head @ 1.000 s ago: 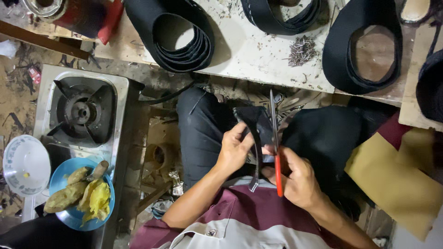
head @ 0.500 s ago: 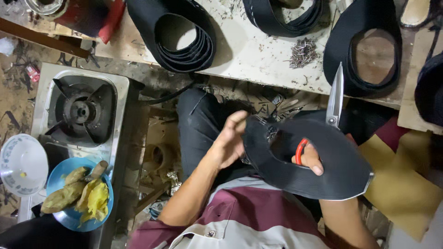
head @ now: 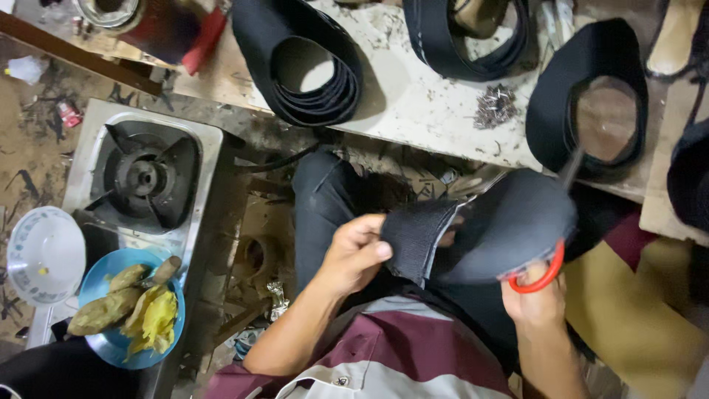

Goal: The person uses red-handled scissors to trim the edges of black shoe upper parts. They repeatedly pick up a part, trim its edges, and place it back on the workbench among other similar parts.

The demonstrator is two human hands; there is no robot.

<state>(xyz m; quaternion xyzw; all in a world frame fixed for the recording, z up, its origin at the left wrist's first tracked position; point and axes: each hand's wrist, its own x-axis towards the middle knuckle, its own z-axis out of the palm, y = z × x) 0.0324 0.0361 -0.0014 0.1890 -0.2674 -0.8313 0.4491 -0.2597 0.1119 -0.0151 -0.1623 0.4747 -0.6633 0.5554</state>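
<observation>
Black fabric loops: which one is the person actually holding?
The black piece over the lap, gripped by the left hand; the other loops lie untouched on the workbench.

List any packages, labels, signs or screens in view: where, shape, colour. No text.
Small red packet or wrapper: on the dirt floor left of the gas stove, crumpled, red with pale patches.
Crumpled white wrapper or bag: floor at the far left edge, pale and shapeless.
Small tag: on the person's shirt front, tiny, dark; too small to tell more.
No signs or screens in view.
</observation>
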